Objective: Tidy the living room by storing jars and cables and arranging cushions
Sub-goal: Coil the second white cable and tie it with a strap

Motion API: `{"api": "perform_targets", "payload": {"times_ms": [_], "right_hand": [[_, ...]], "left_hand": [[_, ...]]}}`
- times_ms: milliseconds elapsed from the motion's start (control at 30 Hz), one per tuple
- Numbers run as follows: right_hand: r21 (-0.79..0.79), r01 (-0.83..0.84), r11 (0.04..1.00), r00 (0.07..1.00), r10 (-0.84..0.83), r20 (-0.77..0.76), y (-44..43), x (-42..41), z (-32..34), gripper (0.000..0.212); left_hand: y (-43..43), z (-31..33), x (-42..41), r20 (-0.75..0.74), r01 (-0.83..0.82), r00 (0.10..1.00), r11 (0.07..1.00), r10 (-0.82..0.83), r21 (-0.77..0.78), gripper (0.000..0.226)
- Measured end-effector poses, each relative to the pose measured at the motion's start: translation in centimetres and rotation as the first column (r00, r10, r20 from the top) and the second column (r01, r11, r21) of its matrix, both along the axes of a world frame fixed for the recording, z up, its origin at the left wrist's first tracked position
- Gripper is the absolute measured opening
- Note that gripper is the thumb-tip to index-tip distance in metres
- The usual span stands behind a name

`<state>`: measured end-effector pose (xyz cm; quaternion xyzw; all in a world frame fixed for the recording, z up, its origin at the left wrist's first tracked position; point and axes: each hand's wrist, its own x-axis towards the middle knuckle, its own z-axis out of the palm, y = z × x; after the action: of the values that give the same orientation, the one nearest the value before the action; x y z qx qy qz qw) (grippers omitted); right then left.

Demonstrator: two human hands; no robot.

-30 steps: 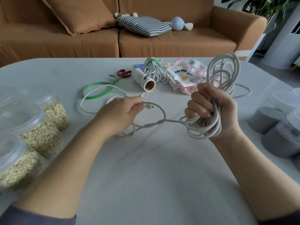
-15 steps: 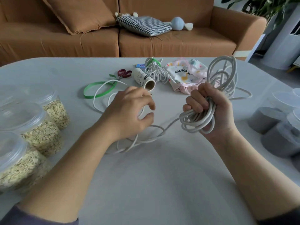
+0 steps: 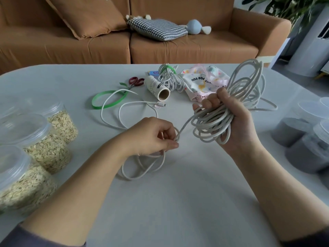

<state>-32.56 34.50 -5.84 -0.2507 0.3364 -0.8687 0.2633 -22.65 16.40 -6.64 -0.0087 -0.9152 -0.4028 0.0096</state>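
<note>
Fingers of the right hand (image 3: 240, 122) curl round a bundle of white cable (image 3: 210, 122), loops sticking out above and below the fist. The left hand (image 3: 149, 136) pinches the free run of that cable just beside the bundle, over the table (image 3: 178, 202). Slack loops trail from there across the tabletop to the connector (image 3: 162, 105), near a loose green strap (image 3: 105, 92). Coiling looks part done: the next move likely calls for feeding the slack onto the bundle, then binding it as 1 other bundle (image 3: 169, 81) by the cardboard tube (image 3: 157, 88) is bound.

Matt white cable (image 3: 211, 120); clear plastic jars (image 3: 38, 139); cardboard tube (image 3: 157, 88); cloth sofa (image 3: 178, 45).
</note>
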Motion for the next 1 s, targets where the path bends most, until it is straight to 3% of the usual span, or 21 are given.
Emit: {"api": "perform_targets", "payload": {"times_ms": [100, 233, 300, 367, 467, 600, 700, 833, 1000], "right_hand": [[-0.016, -0.122, 0.992, 0.992, 0.122, -0.025, -0.3, 0.4, -0.3, 0.007], [0.004, -0.186, 0.983, 0.983, 0.186, -0.002, -0.7, 0.8, -0.1, 0.021], [0.067, -0.185, 0.981, 0.983, 0.183, 0.029, -0.7, 0.9, 0.2, 0.027], [0.179, -0.198, 0.964, 0.979, 0.185, 0.089, -0.5, 0.8, 0.3, 0.029], [0.382, -0.319, 0.867, 0.945, 0.264, 0.191, -0.6, 0.8, 0.6, 0.03], [0.577, -0.483, 0.658, 0.875, 0.391, 0.286, 0.5, 0.1, 1.0, 0.038], [0.613, -0.496, 0.615, 0.865, 0.412, 0.287, 1.4, -0.8, 1.5, 0.037], [0.621, -0.449, 0.642, 0.894, 0.315, 0.32, 1.9, -1.4, 1.4, 0.029], [0.648, -0.389, 0.655, 0.921, 0.269, 0.281, 1.8, -1.5, 0.9, 0.037]], "left_hand": [[0.1, 0.2, 0.1, 0.027, 0.001, 1.0, 0.998, 0.001, -0.059, 0.027], [0.4, 0.3, 0.2, -0.01, -0.066, 0.998, 0.997, 0.066, -0.037, 0.033], [0.5, 0.4, 0.3, -0.073, -0.129, 0.99, 0.981, 0.119, -0.147, 0.034], [0.7, 0.6, 0.4, -0.169, -0.199, 0.975, 0.913, 0.146, -0.357, 0.037], [0.8, 1.0, 0.6, -0.297, -0.282, 0.945, 0.794, 0.135, -0.538, 0.043], [0.6, 1.0, 0.7, -0.271, -0.257, 0.958, 0.714, 0.098, -0.651, 0.041], [0.4, 1.2, 0.7, -0.26, -0.275, 0.957, 0.688, 0.128, -0.672, 0.046], [-0.5, 2.1, 0.9, -0.165, -0.261, 0.965, 0.713, 0.203, -0.651, 0.049], [-2.2, 1.9, 1.2, -0.108, -0.153, 0.988, 0.864, 0.114, -0.479, 0.043]]}}
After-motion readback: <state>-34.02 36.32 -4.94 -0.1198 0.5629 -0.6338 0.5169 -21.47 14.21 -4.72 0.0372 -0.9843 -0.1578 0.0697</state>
